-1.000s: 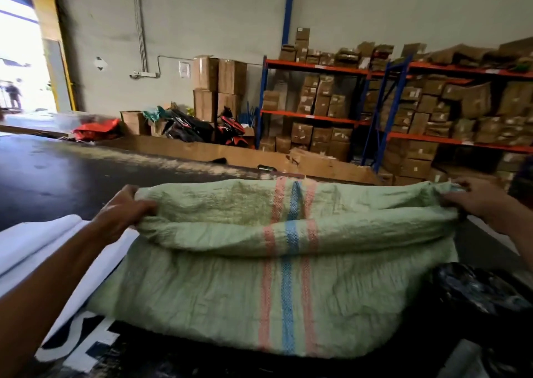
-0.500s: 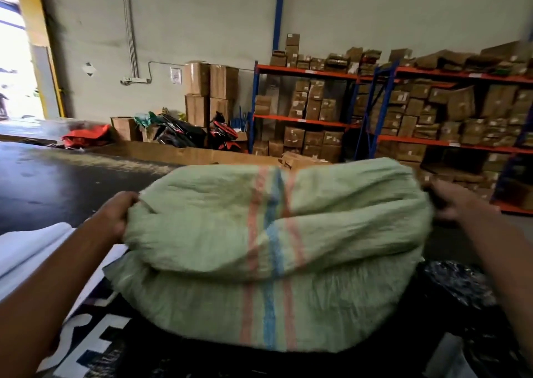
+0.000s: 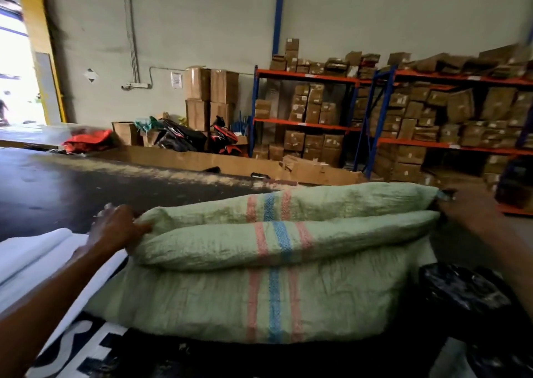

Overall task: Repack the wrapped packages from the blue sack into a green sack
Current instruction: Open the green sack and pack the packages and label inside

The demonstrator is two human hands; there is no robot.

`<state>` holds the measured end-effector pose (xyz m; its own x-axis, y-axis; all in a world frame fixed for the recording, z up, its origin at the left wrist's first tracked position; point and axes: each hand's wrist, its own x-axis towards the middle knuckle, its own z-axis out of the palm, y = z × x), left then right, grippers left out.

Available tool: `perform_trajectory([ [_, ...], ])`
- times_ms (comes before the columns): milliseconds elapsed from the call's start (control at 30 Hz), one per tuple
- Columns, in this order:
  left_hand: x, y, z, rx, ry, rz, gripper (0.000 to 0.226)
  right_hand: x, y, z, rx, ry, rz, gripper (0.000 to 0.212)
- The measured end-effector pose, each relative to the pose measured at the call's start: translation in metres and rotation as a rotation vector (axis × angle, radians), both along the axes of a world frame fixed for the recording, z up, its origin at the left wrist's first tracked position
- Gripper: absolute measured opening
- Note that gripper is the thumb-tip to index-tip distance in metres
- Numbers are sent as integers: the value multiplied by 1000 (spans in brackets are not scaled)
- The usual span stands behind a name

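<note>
You hold one green sack [image 3: 259, 299] by both ends of its rolled mouth.

Nearest you, the sack lies crosswise on dark sheeting, its long axis running left to right, one band of pink and blue stripes crossing it front to back – the rolled-down mouth faces up and away from you. Your left hand [image 3: 115, 230] grips the rim's left end, thumb curled over the fold. Your right hand [image 3: 464, 207] pinches the right end, though blur hides the fingers. One black wrapped bundle [image 3: 461, 291] sits just beside the sack's right side; white sheeting [image 3: 31, 250] lies left. Farther off – two orange-and-blue shelving racks [image 3: 372, 123] stacked with cartons.
</note>
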<state>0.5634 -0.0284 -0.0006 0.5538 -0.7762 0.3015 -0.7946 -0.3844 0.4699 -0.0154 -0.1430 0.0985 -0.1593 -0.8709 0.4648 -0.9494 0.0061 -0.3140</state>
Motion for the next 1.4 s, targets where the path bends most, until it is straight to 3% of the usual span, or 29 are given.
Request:
perform_trajectory([
  [67,-6,-3,-3,-46,-8,36,19,14,6,-2,-80,-25,10,13],
  [100,-11,-4,-2,-114,88,20,19,20,5,-3,-89,-45,24,10],
  [167,-27,-8,6,-270,525,-26,17,40,6,-3,-14,-181,56,11],
  [233,-43,-12,17,-290,1026,-73,16,59,7,1,141,-558,106,11],
  [300,-43,-11,25,-219,1282,-94,21,62,12,8,333,-940,155,25],
  [400,-13,6,26,-214,1328,-28,29,14,14,18,311,-1181,185,19],
  [467,1,17,21,-256,1347,-17,31,-21,5,17,254,-1356,104,39],
  [533,0,17,18,-299,1347,-120,33,-35,-2,17,192,-1365,139,39],
  [567,-4,15,19,-329,1337,-206,34,-33,-4,18,187,-1294,195,43],
  [633,-12,14,23,-293,1217,-386,22,-24,-7,16,218,-956,221,52],
  [700,-7,11,21,-219,886,-451,37,-21,-9,17,168,-580,114,47],
  [733,-4,9,18,-193,728,-422,50,-20,-10,15,119,-408,45,42],
  [800,-4,8,10,-143,486,-313,54,-16,-7,12,25,-134,-22,34],
  [867,-7,3,2,-103,177,-185,44,-5,-3,7,-85,-20,-11,24],
  [933,-12,-2,-6,-126,82,-78,40,10,1,5,-174,5,27,13],
  [1033,-34,-10,0,-322,595,5,25,36,3,2,-111,-171,83,12],
  [1067,-42,-11,4,-381,794,-14,19,46,3,1,1,-357,126,13],
  [1133,-49,-14,11,-361,1010,-110,11,58,3,0,301,-804,191,21],
  [1200,-41,-8,16,-260,1291,-129,23,45,3,0,419,-1032,201,22],
  [1333,-9,15,10,-221,1325,-103,40,-21,6,6,243,-1293,55,20],
  [1400,-8,17,9,-275,1350,-235,49,-31,6,8,226,-1280,93,24],
])
